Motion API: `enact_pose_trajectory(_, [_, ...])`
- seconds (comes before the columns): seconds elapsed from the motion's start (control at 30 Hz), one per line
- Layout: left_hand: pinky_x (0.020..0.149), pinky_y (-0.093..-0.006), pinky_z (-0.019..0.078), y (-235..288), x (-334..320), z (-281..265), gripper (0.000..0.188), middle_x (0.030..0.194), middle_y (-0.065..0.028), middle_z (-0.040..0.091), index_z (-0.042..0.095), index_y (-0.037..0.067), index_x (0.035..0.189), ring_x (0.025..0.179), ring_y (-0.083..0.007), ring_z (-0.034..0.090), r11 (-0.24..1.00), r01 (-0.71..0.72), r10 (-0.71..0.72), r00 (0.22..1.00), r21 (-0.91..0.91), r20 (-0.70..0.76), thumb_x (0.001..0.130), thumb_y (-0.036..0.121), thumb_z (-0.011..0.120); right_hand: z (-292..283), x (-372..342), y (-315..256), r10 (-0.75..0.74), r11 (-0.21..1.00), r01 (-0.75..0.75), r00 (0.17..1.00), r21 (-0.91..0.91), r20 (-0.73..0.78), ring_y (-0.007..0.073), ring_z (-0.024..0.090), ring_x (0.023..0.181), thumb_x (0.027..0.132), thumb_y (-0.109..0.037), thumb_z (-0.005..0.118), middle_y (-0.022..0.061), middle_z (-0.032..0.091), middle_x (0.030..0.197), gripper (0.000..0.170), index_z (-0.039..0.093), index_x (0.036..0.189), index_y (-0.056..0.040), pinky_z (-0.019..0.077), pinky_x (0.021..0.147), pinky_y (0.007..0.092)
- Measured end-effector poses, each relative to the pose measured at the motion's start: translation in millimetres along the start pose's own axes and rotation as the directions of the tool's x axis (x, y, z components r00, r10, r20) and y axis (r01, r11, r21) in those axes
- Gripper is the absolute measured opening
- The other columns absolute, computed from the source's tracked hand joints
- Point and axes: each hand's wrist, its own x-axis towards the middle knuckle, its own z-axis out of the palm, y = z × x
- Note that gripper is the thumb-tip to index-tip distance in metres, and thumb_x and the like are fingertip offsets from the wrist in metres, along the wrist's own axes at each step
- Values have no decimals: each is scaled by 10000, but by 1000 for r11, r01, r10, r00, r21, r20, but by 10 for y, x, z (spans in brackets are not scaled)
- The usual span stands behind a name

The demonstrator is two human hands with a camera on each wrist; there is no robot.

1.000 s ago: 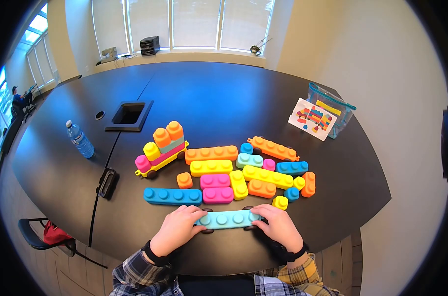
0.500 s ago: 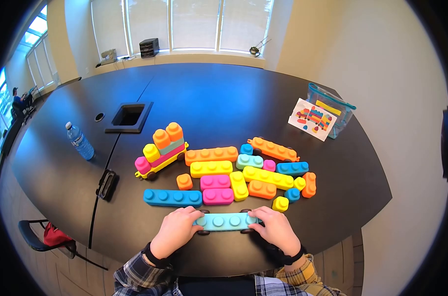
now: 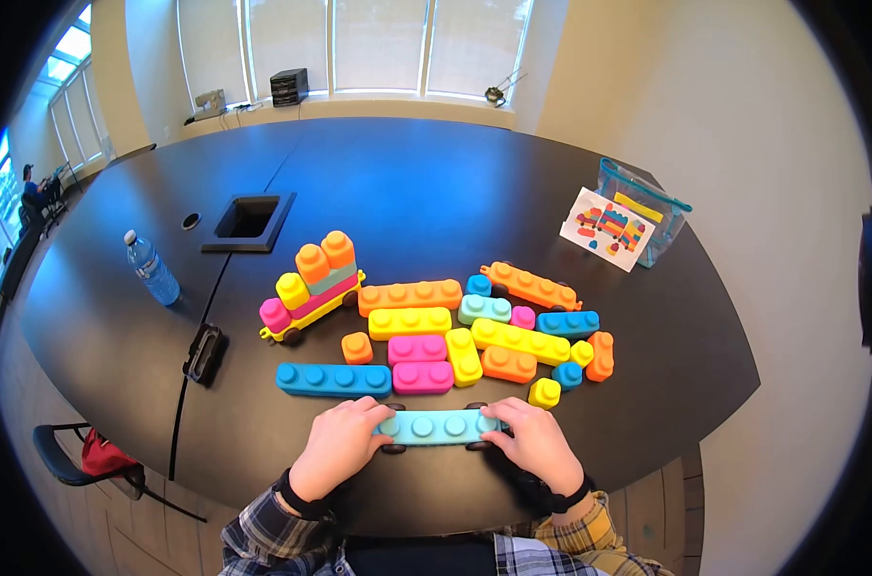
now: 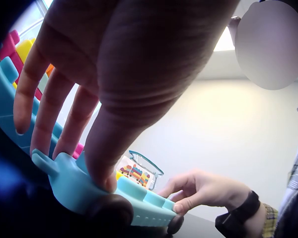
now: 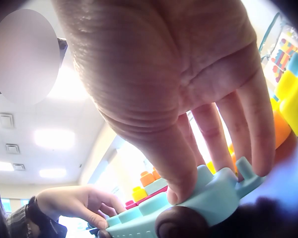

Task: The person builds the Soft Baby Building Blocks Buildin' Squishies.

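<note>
A light-blue toy wagon base (image 3: 439, 427) with a row of studs and dark wheels sits at the table's near side, lengthwise across in front of the person. The left hand (image 3: 343, 442) pinches its left end, thumb on the near side and fingers on the far side. At the opposite end the right hand (image 3: 539, 444) grips it the same way. In the left wrist view a hitch tab on the wagon base (image 4: 72, 181) sticks out past the fingers. The right wrist view shows the thumb pressed on the wagon base (image 5: 216, 201) above a wheel.
Beyond the hands lie loose blocks, among them a long blue block (image 3: 335, 380) and a yellow block (image 3: 544, 393). A built-up yellow wagon (image 3: 311, 312) stands back left, an orange wagon (image 3: 530, 285) back right. Farther out are a water bottle (image 3: 152, 269), picture card (image 3: 609, 228) and clear bag (image 3: 668, 226).
The light-blue wagon base has shifted slightly to the left, with both hands keeping hold of its ends. The loose blocks have stayed where they were.
</note>
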Motion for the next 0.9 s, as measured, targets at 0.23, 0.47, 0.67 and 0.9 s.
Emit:
enact_pose_trajectory(0.23, [820, -441, 575, -97, 3, -4, 336, 1041, -61, 716, 755, 146, 1126, 985, -327, 705, 996, 18, -18, 1000, -84, 10, 822, 252, 852, -10, 14, -46, 19, 1000, -19, 1000, -24, 5, 338, 713, 971, 847, -159, 829, 91, 729, 1093, 305, 736, 1127, -81, 589, 824, 408])
enact_pose_trajectory(0.47, [837, -432, 572, -126, 11, -55, 329, 1041, -67, 716, 753, 153, 1134, 984, -330, 702, 992, 57, -52, 997, -114, 53, 831, 243, 847, -48, 7, -19, -29, 998, 30, 999, -59, 26, 338, 715, 977, 894, -208, 783, 75, 726, 1161, 311, 734, 1183, -103, 591, 818, 424])
enact_pose_trajectory(0.67, [852, -432, 568, -115, 1, -50, 330, 1030, -75, 712, 738, 154, 1141, 993, -330, 700, 992, 49, -44, 998, -120, 49, 838, 237, 841, -25, 4, 31, -37, 999, 37, 999, -35, 10, 322, 721, 974, 896, -218, 781, 50, 731, 1168, 312, 738, 1192, -129, 596, 807, 412])
enact_pose_trajectory(0.9, [844, -436, 568, -131, 70, -144, 316, 1052, -92, 721, 724, 122, 1144, 1002, -335, 703, 998, -28, 32, 996, -47, 85, 858, 213, 822, -27, -8, -9, -11, 996, 12, 1000, -93, 8, 299, 726, 955, 895, -246, 782, 19, 729, 1145, 320, 736, 1198, -153, 596, 765, 409])
